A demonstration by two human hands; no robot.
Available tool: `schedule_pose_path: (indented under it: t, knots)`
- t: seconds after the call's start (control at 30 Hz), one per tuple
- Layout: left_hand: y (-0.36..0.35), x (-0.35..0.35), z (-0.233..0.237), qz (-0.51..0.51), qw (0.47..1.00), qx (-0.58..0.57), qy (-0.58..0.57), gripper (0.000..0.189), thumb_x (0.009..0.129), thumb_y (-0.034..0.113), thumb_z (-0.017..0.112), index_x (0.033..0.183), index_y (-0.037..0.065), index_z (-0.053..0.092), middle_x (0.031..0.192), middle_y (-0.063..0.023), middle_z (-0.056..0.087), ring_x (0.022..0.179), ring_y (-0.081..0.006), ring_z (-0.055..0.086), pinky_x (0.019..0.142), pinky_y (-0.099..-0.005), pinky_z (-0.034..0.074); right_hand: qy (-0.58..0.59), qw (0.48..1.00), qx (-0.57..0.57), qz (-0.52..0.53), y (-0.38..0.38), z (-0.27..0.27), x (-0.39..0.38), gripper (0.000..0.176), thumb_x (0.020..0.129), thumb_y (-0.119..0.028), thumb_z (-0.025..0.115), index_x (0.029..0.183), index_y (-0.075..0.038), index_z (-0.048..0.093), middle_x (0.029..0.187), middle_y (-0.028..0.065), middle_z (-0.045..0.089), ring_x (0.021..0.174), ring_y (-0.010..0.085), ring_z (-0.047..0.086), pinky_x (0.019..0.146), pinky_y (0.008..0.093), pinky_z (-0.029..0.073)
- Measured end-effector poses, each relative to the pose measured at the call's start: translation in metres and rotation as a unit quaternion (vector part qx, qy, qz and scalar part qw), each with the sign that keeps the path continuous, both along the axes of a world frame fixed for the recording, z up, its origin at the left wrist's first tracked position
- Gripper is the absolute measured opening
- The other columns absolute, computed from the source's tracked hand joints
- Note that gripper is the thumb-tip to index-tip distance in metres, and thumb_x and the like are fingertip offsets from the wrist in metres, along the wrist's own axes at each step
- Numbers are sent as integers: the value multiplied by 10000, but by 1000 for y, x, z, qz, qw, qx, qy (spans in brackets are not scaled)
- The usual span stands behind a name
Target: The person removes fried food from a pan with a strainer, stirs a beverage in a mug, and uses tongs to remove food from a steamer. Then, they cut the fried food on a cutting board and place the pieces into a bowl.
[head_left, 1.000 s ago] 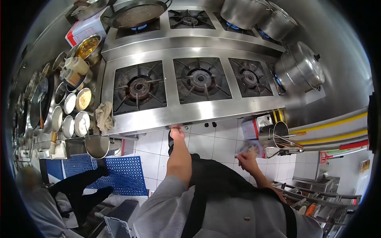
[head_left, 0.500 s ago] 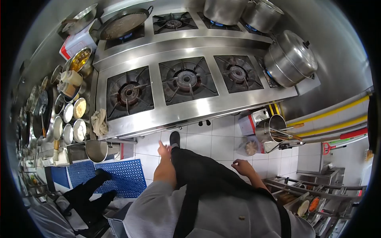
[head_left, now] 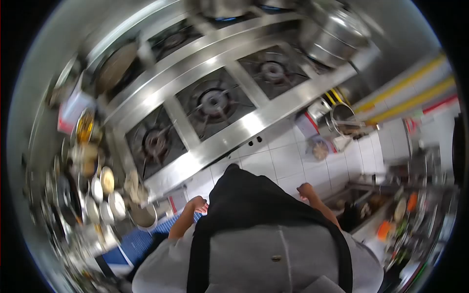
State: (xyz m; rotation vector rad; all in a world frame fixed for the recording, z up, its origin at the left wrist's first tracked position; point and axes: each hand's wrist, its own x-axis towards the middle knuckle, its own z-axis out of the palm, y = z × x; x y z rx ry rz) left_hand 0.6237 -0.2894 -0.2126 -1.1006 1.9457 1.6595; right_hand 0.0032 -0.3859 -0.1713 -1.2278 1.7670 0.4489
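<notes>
Your two hands hang apart, one on each side of your apron (head_left: 249, 200). Your left hand (head_left: 198, 204), fingers loosely open, is near the blue mat (head_left: 134, 244). Your right hand (head_left: 305, 191) is loosely curled; whether it is fully closed, you cannot tell. One plastic bag (head_left: 318, 148) lies on the floor (head_left: 286, 160) beyond it. Ahead, your stove (head_left: 253, 122) shows three uncovered front burners (head_left: 213, 101) beside one large pot (head_left: 334, 39).

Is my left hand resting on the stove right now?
No, your left hand hangs apart from the front edge of the stove, with white floor tiles showing between them.
</notes>
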Motion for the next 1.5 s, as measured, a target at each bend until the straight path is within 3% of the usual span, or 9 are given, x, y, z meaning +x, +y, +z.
schedule_pose_path:
  t: [0.1,0.2,0.33,0.63,0.83,0.97,1.07,1.27,1.5]
  knots:
    - [-119,-33,104,95,976,-167,-103,382,976,238,577,1298,39,629,1243,-167,671,1184,-279,624,992,-323,485,5,997,-20,-79,15,-8,30,332,890,-226,523,720,0,696,642,163,690,618,299,704,719,431,586]
    - [-207,-116,330,164,961,-91,203,398,1020,277,516,1332,45,603,1246,-158,673,1163,-303,627,1013,-349,458,-1,987,-31,-156,29,12,70,322,885,-231,529,763,5,710,744,201,713,737,357,716,770,460,577]
    - [-247,-183,477,-366,614,132,687,430,1023,320,511,1032,-75,682,1078,-210,654,1053,-424,606,912,-482,493,9,966,-170,-194,56,21,123,307,888,-251,539,902,-11,729,913,221,726,879,388,705,818,480,563]
    - [-233,-269,495,-538,411,305,670,567,924,558,647,1069,16,723,1078,-178,642,801,-293,613,688,-440,468,66,893,-118,-428,216,81,203,381,951,-311,500,1081,-33,725,1129,216,698,1075,413,650,953,501,502]
    - [-151,-312,512,-516,464,401,598,533,933,502,666,895,-28,702,851,-149,632,699,-280,588,615,-406,435,95,838,-154,-514,321,68,262,368,929,-348,527,1011,-49,724,1012,235,711,977,424,674,874,525,522]
    - [-86,-383,500,-613,302,469,559,463,1008,381,559,947,-40,743,905,-171,679,795,-279,632,703,-394,502,53,787,-218,-574,343,113,300,315,934,-338,576,1072,-92,715,1008,207,718,975,404,678,879,493,523]
    - [-51,-411,490,-387,612,202,659,408,992,303,505,825,-39,652,888,-177,668,816,-268,603,680,-362,464,48,764,-307,-565,352,144,316,328,969,-333,566,1136,-76,685,970,198,724,930,405,684,845,483,530]
    - [69,-608,569,-345,720,194,569,414,1058,322,479,1289,3,610,1241,-105,634,926,-163,650,772,-302,525,72,718,-343,-602,376,200,308,323,988,-314,572,1176,-69,665,959,195,724,902,390,691,811,470,536]
    - [191,-801,646,-265,636,-124,714,490,1024,448,521,1199,18,675,1063,-77,716,866,-148,657,678,-274,520,145,573,-400,-701,380,256,273,305,982,-279,615,1201,-74,670,981,179,729,887,347,707,799,401,550]
